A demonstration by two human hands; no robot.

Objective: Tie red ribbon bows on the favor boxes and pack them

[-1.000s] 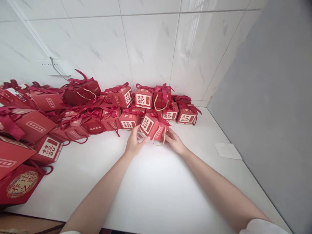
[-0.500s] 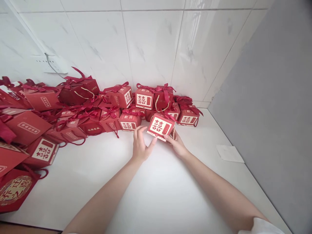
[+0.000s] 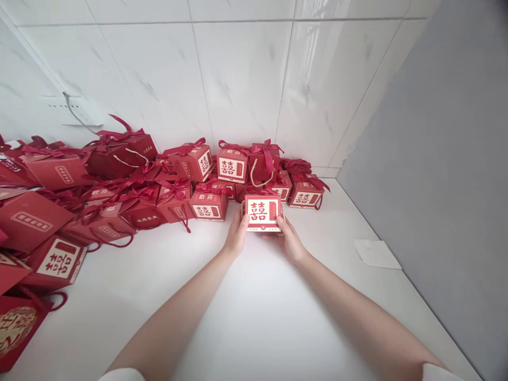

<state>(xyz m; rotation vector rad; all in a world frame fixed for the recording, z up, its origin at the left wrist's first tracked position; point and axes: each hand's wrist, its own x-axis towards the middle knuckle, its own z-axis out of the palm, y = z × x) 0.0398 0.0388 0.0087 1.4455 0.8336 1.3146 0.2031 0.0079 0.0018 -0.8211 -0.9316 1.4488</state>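
Centre frame, we see a small red gift box (image 3: 262,211) held between two bare hands. The left hand (image 3: 237,238) presses its left side and the right hand (image 3: 289,241) its right side, fingers wrapped around the edges. The box sits upright at the front of the row, low on the white counter (image 3: 254,323). We cannot tell whether its base touches the surface.

Its white front panel faces us and carries the red double-happiness character 囍, with a small red tab beside it whose print is too fine to read. The neighbouring box (image 3: 208,205), just to the left, shows the same character under two smaller characters that look like 歡喜.

We judge the work well advanced. Dozens of ribboned boxes (image 3: 130,180) are already piled along the tiled wall (image 3: 238,79) from centre to far left, and the one in hand looks finished too, ribbon tied and rope handle on. A large red bag (image 3: 16,328) with a gold medallion lies at lower left, its lettering cut off. A white paper slip (image 3: 376,254) lies apart at right.
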